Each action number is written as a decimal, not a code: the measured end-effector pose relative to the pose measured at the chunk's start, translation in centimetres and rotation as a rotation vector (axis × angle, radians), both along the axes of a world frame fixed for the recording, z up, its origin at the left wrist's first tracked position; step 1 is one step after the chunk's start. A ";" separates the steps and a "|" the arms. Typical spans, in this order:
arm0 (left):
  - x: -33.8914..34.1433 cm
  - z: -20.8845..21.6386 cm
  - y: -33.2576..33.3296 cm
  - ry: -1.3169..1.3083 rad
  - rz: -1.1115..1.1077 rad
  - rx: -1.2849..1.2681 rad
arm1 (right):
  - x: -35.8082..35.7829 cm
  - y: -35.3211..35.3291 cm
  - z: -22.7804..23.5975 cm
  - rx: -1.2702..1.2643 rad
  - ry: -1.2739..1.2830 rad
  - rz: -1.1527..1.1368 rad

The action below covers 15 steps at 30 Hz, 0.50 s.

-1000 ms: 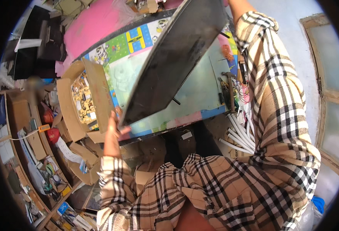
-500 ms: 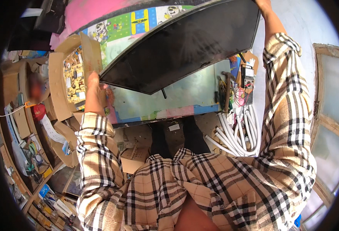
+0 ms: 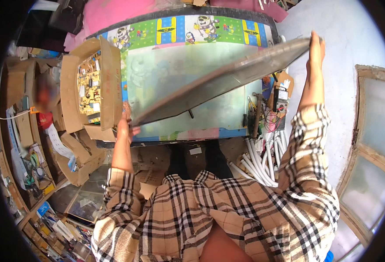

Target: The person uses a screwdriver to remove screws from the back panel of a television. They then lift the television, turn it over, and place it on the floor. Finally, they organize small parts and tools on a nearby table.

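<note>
A large flat grey panel (image 3: 218,83) hangs nearly edge-on above the work table (image 3: 188,56), slanting from lower left up to upper right. My left hand (image 3: 124,124) grips its lower left corner near the table's front edge. My right hand (image 3: 317,48) holds its upper right corner, arm stretched out in a checked sleeve. The table top is covered by a pale green mat with a colourful cartoon border.
An open cardboard box (image 3: 90,85) with a circuit board inside stands on the table's left end. Tools and a small meter (image 3: 280,96) lie at the right end. White tubes (image 3: 262,166) lean below. Boxes and shelves of parts (image 3: 35,161) crowd the left.
The panel has swung from steeply upright to a low slant over the table. My right hand has moved out to the right; my left hand has stayed at the lower left corner.
</note>
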<state>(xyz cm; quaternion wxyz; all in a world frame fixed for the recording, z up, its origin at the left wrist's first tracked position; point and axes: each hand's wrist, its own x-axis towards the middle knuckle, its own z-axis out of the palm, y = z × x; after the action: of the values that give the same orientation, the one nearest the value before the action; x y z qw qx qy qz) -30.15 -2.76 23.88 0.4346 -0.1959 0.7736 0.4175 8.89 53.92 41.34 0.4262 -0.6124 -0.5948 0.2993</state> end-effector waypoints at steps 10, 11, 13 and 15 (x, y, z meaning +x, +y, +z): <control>5.1 -2.2 -6.1 -0.017 0.086 -0.005 | 6.7 -8.5 0.3 0.114 0.408 0.045; 5.0 -2.6 -7.0 -0.031 0.052 -0.021 | 6.6 -9.1 0.4 0.129 0.410 0.056; 5.2 -2.9 -8.8 -0.064 -0.027 -0.051 | 6.0 -10.8 0.9 0.165 0.408 0.070; 6.6 -2.5 -9.4 -0.080 -0.029 -0.071 | 6.4 -12.1 1.2 0.170 0.420 0.048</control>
<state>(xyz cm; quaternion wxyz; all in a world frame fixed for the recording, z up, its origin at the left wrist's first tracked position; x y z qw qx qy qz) -23.53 -12.20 21.38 0.4641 -0.2167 0.7725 0.3753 15.28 41.83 42.49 0.5835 -0.4840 -0.5305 0.3792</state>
